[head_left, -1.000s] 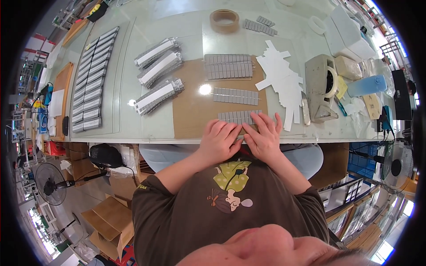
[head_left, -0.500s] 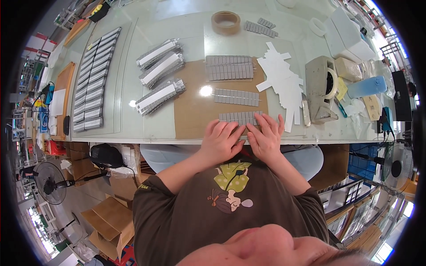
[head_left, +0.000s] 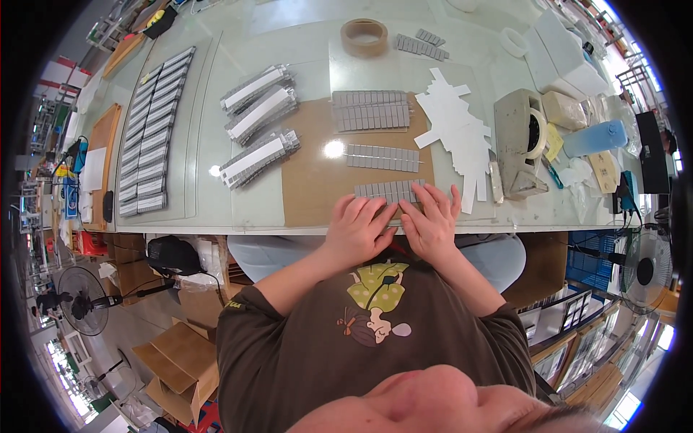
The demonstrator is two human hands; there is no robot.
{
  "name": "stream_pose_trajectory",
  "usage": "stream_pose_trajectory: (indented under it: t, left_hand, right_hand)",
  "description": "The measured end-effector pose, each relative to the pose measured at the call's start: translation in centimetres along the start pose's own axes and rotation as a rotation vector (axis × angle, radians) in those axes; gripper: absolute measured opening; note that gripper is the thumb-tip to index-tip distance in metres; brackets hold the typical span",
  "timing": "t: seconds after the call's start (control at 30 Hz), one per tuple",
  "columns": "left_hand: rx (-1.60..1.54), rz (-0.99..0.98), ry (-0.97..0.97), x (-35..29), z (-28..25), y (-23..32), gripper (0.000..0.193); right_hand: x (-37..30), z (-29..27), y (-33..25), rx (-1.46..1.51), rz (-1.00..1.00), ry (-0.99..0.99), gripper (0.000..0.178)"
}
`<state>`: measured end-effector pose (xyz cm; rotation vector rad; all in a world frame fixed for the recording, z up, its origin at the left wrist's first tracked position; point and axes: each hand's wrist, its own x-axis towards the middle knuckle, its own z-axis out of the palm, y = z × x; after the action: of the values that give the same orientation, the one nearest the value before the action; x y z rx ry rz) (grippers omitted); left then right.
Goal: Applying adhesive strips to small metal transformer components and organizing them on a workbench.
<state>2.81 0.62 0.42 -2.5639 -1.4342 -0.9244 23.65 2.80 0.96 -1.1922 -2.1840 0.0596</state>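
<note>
Close to the table's front edge lies a grey segmented strip (head_left: 385, 190), made of narrow blocks in a row. My left hand (head_left: 358, 229) grips its near side with bent fingers, the thumb tucked toward the middle. At its right end, my right hand (head_left: 434, 224) has its fingers closed on the same strip, the little finger raised. The two index fingers nearly meet. My fingers hide the strip's lower edge. A second grey strip (head_left: 382, 157) lies just beyond, and a group of joined strips (head_left: 371, 111) lies farther off, all on a brown sheet (head_left: 310, 184).
White paper strips (head_left: 456, 130) are piled to the right, near a tape dispenser (head_left: 514, 144) and a blue bottle (head_left: 595, 139). Bundles with white strips (head_left: 261, 115) lie left of the sheet, and long striped stacks (head_left: 157, 130) farther left. A tape roll (head_left: 364, 37) sits at the back.
Both hands stay on the strip in almost the same pose. The whole view has shifted very slightly; nothing on the table has visibly been moved.
</note>
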Motion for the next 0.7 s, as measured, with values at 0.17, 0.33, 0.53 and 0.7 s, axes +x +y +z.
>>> stream_pose_trajectory:
  t: [0.17,0.33,0.53,0.7]
  left_hand:
    - [0.002,0.0,0.002,0.0,0.0,0.0,0.041]
    - [-0.041,-0.001,-0.009,0.4,0.0,0.5,0.044]
    - [-0.042,-0.016,-0.056,1.2,0.3,1.2,0.05]
    - [-0.044,-0.023,-0.075,1.3,0.1,1.4,0.053]
  right_hand:
    - [-0.4,-0.2,0.3,0.017,0.001,0.013,0.025]
    - [-0.9,-0.6,1.2,-0.03,0.057,0.033,0.025]
    - [-0.6,-0.7,1.1,-0.025,0.038,0.026,0.024]
    - [-0.6,-0.8,1.1,-0.018,0.036,0.028,0.023]
